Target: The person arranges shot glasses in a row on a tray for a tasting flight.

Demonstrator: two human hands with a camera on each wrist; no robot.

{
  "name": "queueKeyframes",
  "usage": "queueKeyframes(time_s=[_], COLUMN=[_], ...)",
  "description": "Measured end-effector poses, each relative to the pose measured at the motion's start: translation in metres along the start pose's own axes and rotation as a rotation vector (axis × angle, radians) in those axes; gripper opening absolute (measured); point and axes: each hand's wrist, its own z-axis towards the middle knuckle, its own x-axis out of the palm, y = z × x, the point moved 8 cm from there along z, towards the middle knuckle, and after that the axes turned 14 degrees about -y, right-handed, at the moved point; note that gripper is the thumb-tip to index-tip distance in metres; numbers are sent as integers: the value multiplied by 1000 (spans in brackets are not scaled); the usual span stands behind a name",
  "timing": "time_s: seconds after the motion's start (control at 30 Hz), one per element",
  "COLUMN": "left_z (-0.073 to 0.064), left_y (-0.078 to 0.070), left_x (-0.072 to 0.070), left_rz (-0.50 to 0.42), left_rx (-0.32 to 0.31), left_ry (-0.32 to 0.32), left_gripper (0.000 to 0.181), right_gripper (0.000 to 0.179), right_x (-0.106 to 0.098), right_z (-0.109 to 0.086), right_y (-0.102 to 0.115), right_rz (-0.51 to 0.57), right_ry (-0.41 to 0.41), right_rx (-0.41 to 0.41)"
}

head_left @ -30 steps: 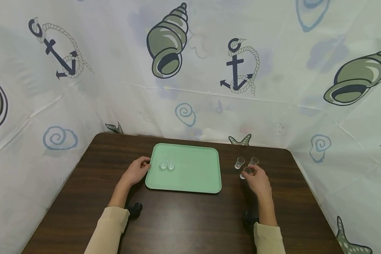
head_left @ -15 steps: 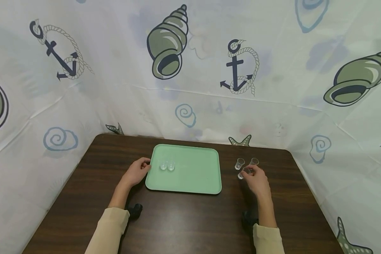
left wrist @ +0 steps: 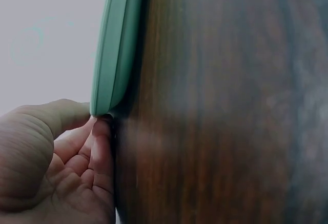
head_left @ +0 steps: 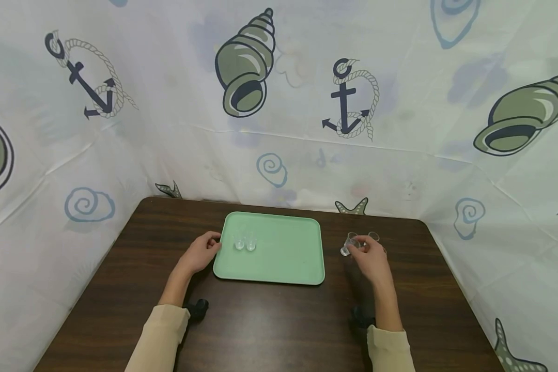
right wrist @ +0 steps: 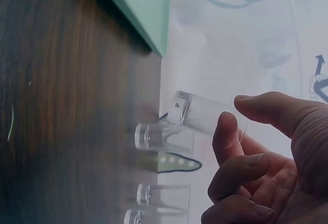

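Observation:
My right hand (head_left: 372, 261) pinches a clear shot glass (right wrist: 202, 112) between thumb and fingers. In the right wrist view, this glass tilts, with its thick base held off the table. Nearby stand several more clear glasses, among them one shot glass (right wrist: 164, 138) just beyond and another (right wrist: 164, 197) closer to the fingers; in the head view, my hand partly hides them. My left hand (head_left: 202, 253) holds the left rim of a green tray (head_left: 283, 253), thumb on the edge and fingers at its underside (left wrist: 100, 147). Two clear glasses (head_left: 245, 243) stand side by side on the tray's left part.
A dark wood-grain table (head_left: 269, 330) carries everything. Behind and beside it hangs a white cloth (head_left: 181, 155) printed with shells and anchors. Black wrist straps (head_left: 197, 309) sit on both forearms.
My right hand has lifted its shot glass and shifted it slightly left, toward the tray, tilting it. My left hand stays at the tray's rim; the two glasses there have not moved.

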Motion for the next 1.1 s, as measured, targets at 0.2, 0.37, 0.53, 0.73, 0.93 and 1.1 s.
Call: queueKeyframes(time_s=[0.2, 0.37, 0.53, 0.73, 0.93, 1.1], left_z=[1, 1, 0, 0, 2, 2], left_y=[2, 1, -1, 0, 4, 4], left_x=[-1, -1, -1, -1, 0, -1], left_rz=[4, 1, -2, -3, -9, -11], left_rx=[3, 4, 9, 5, -1, -5], left_ry=[3, 6, 7, 2, -7, -13], left_gripper=[46, 46, 46, 45, 44, 45], right_gripper=[46, 45, 42, 43, 40, 38], right_x=[6, 12, 16, 22, 33, 43], right_z=[0, -4, -7, -7, -9, -14], right_y=[8, 13, 17, 21, 29, 37], right_rz=[28, 40, 51, 80, 125, 149], right_ry=[9, 20, 20, 25, 39, 59], right_rx=[-15, 3, 18, 9, -13, -27])
